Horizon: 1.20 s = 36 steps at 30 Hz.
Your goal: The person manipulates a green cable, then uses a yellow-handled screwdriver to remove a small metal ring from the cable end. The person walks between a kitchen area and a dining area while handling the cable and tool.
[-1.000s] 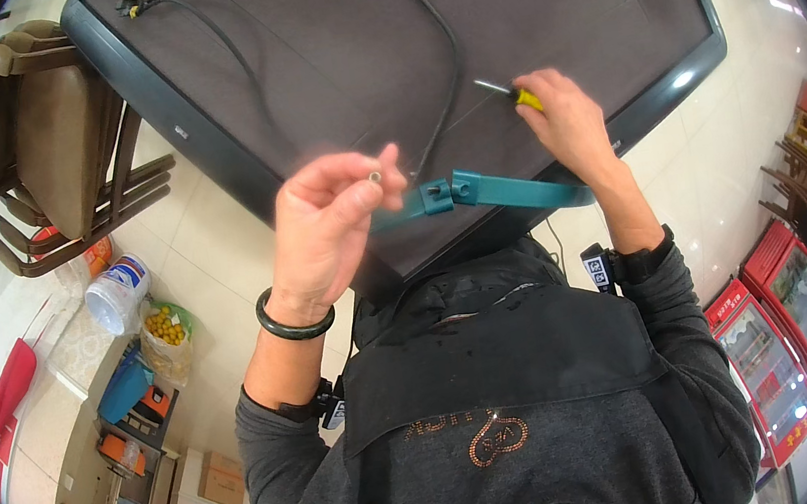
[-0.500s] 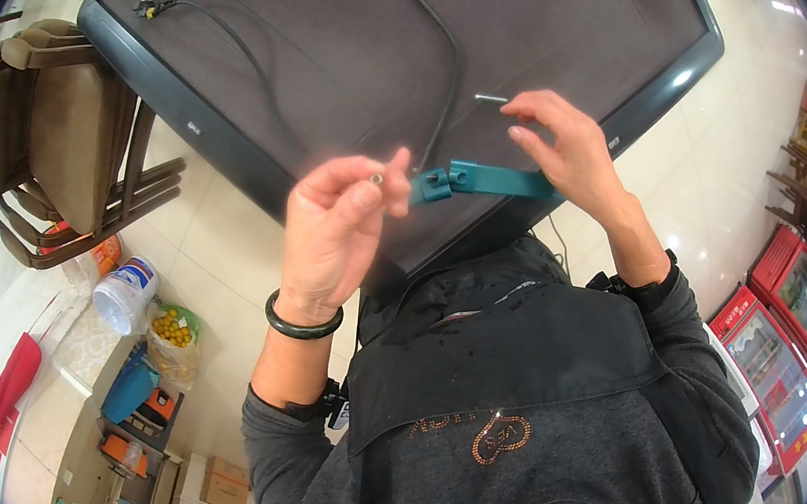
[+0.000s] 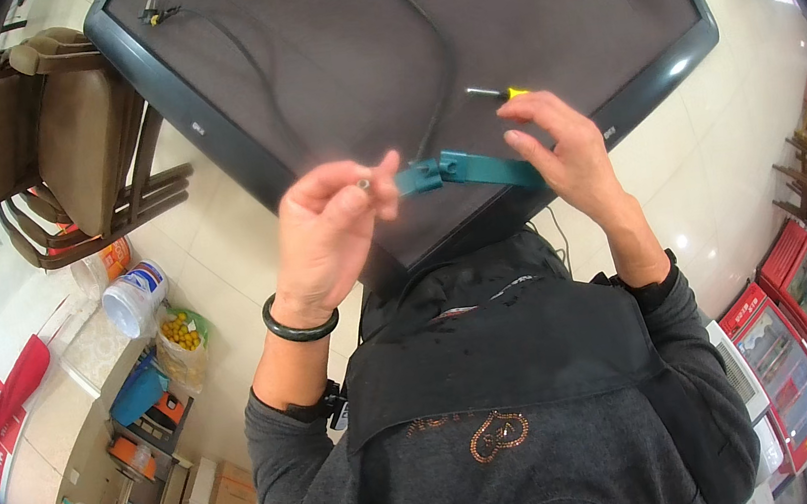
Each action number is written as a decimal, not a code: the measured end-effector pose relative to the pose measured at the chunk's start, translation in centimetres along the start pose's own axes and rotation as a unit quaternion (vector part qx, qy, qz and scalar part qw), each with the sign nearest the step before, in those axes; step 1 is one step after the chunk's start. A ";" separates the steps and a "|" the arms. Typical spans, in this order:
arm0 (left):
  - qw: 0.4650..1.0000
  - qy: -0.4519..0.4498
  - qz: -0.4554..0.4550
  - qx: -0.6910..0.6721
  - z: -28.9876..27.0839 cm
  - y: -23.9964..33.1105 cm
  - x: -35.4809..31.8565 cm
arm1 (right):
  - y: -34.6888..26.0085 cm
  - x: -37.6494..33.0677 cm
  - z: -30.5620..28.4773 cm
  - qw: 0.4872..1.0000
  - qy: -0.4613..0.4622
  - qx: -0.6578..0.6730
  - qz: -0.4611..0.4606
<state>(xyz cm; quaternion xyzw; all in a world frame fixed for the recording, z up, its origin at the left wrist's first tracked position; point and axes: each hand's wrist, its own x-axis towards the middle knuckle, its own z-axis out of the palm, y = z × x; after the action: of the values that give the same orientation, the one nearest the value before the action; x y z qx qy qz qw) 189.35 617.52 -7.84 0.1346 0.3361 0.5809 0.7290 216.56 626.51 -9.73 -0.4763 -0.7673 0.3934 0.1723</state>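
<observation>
My left hand is closed, pinching a small metal ring-shaped piece between thumb and forefinger. Its other fingers are at one end of a teal band in two parts, whose ends meet with a small gap between my hands. My right hand is closed round the band's other end, partly hiding it. Just beyond the right fingertips shows a screwdriver-like tool with a metal shaft and yellow part; whether the hand holds it or it lies on the table cannot be made out.
A dark table with a raised rim spreads before me, with a black cable and plug across it. Brown chairs stand at the left, near a white bucket and a bag of yellow fruit. Red-framed display cabinets are at the right.
The yellow part of the tool now shows by my right fingers, where before only its shaft did. My left hand and the teal band have shifted slightly left in view.
</observation>
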 end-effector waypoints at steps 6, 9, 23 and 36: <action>0.999 0.023 0.021 0.031 -0.3 0.3 -3.0 | -0.2 -2.7 -0.7 0.997 -0.062 -0.050 -0.009; 0.999 0.036 0.033 -0.002 -0.3 -0.3 -5.3 | 0.0 -3.9 0.1 0.996 -0.054 -0.067 -0.032; 0.987 0.135 0.072 0.052 -1.8 -8.0 -8.7 | 1.7 -2.2 2.5 0.997 0.064 -0.014 -0.030; 0.978 0.103 0.144 0.111 -7.4 -3.4 -1.7 | -1.6 2.4 1.6 0.991 0.042 0.108 0.071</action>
<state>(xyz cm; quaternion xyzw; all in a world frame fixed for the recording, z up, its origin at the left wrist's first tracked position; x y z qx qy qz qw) 186.98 613.54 -14.71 0.2016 0.4489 0.6492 0.5800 213.37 627.50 -9.76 -0.5240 -0.6766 0.4650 0.2266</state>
